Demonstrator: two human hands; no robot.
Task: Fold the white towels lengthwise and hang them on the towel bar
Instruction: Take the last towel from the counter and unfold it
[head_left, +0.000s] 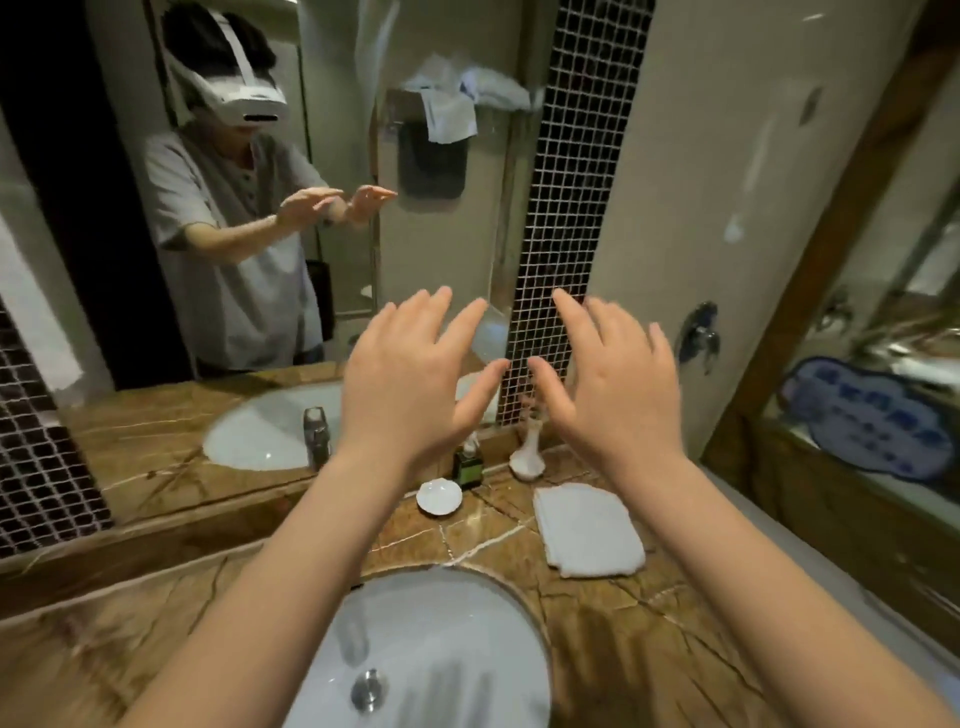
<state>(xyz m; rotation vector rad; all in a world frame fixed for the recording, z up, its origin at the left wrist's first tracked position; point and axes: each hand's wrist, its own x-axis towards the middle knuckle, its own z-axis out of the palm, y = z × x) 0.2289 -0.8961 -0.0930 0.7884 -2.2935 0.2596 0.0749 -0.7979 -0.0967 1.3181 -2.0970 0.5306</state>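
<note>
A white towel (589, 530) is lying folded in a flat, stacked rectangle on the brown marble counter (597, 649), near the sink (467, 623) rim, with bare stone showing around its edges. The left hand (410, 384) and right hand (613, 384) are hovering side by side, fingers spread, holding nothing. The towel is lying apart, below the right wrist.

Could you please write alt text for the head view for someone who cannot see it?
The left hand and right hand hover open and empty above a sink, facing a mirror; a folded white towel lies on the counter.
</note>
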